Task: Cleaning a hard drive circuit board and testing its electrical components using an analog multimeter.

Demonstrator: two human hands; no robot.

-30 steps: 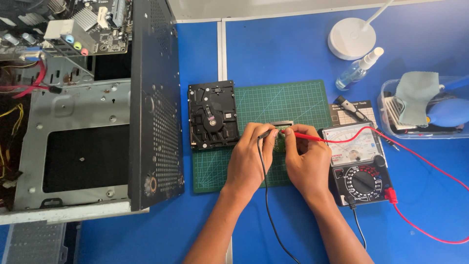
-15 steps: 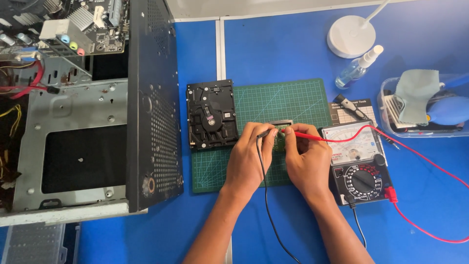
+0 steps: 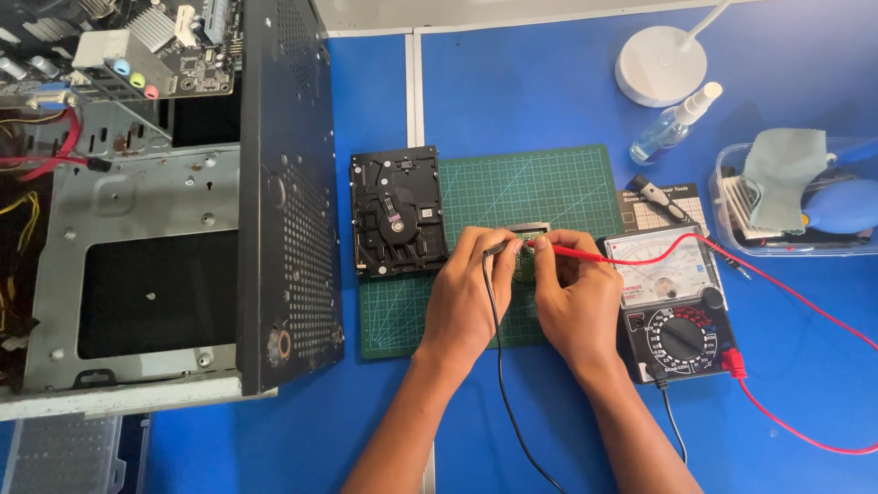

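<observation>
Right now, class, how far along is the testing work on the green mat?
Done: the hard drive lies opened up on the cutting mat, beside the analog multimeter. In hand: left hand holds the black probe, right hand the red probe, both tips on a small circuit board. Left: the meter reading is too small to tell.

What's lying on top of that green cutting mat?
On the green mat lie a black hard drive and a small green circuit board, mostly covered by the left hand and right hand holding probes.
</observation>
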